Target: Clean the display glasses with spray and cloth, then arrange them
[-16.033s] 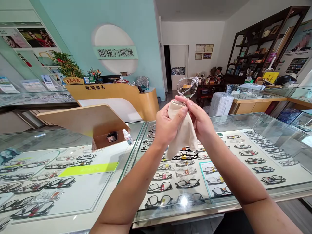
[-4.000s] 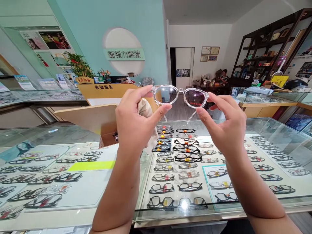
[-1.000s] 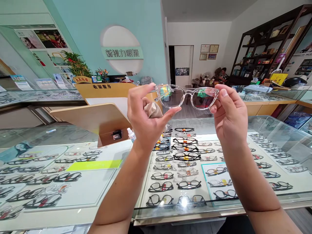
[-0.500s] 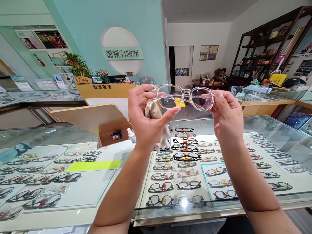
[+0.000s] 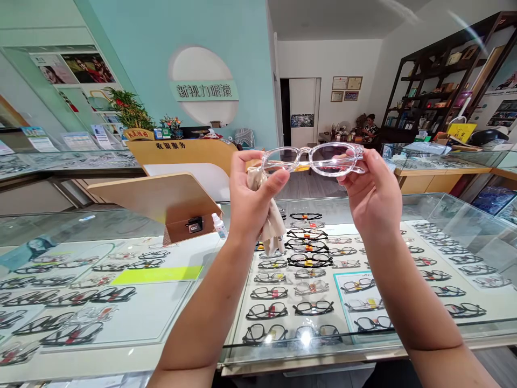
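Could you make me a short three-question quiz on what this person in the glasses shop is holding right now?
1. True or false: both hands hold the clear-framed glasses up above the glass counter.
2. What else does the left hand hold?
A. a beige cloth
B. a spray bottle
C. a black frame
3. Fill in: the small spray bottle stands on the counter beside the tilted wooden ____.

Key
1. True; the right hand pinches the other end.
2. A
3. stand

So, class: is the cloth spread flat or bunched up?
Bunched up: the cloth hangs crumpled from the left hand, tucked behind the glasses.
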Action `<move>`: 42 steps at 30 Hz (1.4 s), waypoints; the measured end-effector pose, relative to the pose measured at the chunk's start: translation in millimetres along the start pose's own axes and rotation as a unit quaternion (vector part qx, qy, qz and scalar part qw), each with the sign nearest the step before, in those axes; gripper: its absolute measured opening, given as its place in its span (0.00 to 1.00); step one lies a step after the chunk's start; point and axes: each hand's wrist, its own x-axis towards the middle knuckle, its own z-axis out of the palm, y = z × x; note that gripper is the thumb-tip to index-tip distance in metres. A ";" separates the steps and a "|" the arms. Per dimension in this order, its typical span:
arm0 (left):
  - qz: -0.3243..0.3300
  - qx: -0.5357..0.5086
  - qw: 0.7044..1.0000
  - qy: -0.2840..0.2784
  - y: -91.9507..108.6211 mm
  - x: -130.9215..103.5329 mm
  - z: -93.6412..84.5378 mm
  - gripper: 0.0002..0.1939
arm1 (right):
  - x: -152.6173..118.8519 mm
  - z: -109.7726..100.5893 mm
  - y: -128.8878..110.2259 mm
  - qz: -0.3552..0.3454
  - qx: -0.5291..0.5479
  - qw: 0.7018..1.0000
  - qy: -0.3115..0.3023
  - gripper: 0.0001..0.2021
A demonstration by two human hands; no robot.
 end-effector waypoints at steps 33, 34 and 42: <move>-0.193 0.495 0.847 -0.027 -45.2 8.9 -101.3 0.24 | -22.4 21.9 -18.5 -0.113 -0.188 0.948 -0.232 0.11; -0.188 0.532 0.826 -0.017 -55.1 3.7 -110.9 0.21 | -24.7 25.4 -15.3 -0.108 -0.200 0.936 -0.268 0.10; -0.198 0.568 0.792 -0.104 -117.0 -22.2 -156.3 0.12 | -102.7 88.9 50.9 -0.074 -0.393 0.761 -0.511 0.07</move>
